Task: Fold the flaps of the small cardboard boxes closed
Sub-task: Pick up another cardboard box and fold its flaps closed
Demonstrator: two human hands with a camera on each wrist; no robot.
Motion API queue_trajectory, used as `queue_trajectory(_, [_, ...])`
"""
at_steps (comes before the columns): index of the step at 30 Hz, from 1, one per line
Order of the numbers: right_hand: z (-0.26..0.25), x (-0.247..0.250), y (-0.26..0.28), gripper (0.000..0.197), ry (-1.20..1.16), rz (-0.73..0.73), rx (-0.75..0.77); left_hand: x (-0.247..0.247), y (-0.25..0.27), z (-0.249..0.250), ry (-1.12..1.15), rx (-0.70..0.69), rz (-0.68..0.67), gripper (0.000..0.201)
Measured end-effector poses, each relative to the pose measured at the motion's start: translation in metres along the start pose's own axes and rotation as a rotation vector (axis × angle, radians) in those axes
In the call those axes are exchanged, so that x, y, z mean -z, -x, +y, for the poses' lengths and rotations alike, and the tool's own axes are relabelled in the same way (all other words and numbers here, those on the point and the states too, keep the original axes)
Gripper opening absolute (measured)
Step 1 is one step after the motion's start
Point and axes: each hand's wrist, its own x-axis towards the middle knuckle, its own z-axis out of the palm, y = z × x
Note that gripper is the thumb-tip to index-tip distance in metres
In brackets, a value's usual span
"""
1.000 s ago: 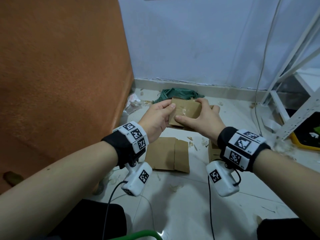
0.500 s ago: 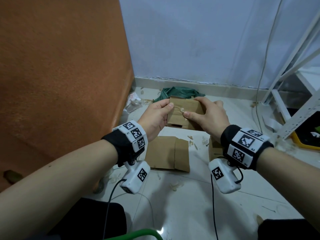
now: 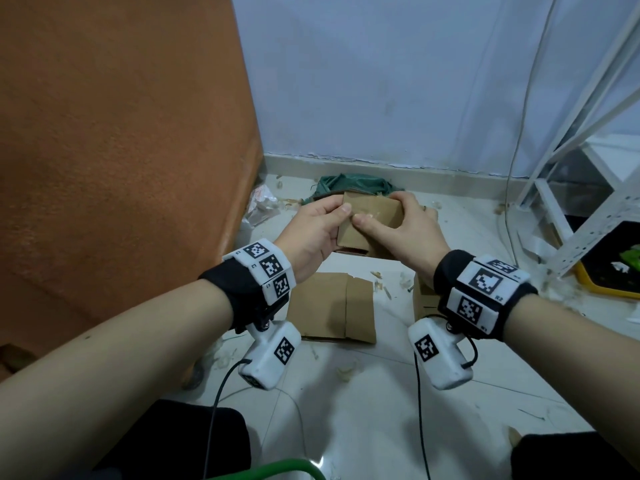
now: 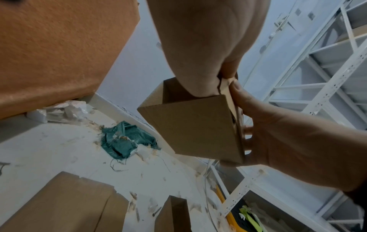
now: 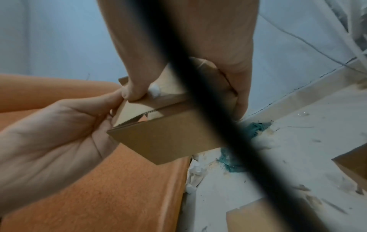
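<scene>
A small cardboard box is being held up in the air at the centre of the head view, above the white floor. It is being gripped on its left side by the left hand, thumb laid on the top flap, and on its right side by the right hand, thumb pressed on the same flap, so both hands are being kept clamped on the box, thumbs nearly touching. In the right wrist view a side flap is being shown partly tucked, with a gap left. A flattened cardboard piece is lying on the floor below the hands, a green cloth beyond the box near the wall, an orange panel filling the left of the frame.
</scene>
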Motion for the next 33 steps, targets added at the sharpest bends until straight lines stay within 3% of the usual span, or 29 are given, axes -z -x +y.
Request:
queue_trajectory(6, [-0.002, 0.006, -0.003, 0.064, 0.006, 0.065, 0.077, 0.002, -0.001, 0.0, 0.023, -0.003, 0.025, 0.025])
queue_trajectory(11, [0.002, 0.007, -0.009, 0.053, 0.042, 0.083, 0.124, 0.004, -0.001, 0.001, -0.005, -0.014, 0.062, 0.026])
queue_trajectory(16, [0.004, 0.004, -0.011, 0.07, -0.079, -0.036, 0.104, 0.009, -0.002, 0.005, -0.029, -0.023, 0.064, 0.029])
queue_trajectory(22, [0.003, 0.001, -0.008, 0.118, -0.101, -0.022, -0.011, 0.006, 0.0, 0.004, -0.059, -0.01, 0.015, 0.025])
queue_trajectory(33, [-0.001, 0.008, -0.007, 0.079, -0.126, 0.044, 0.027, 0.006, -0.002, 0.003, -0.067, -0.004, 0.04, 0.024])
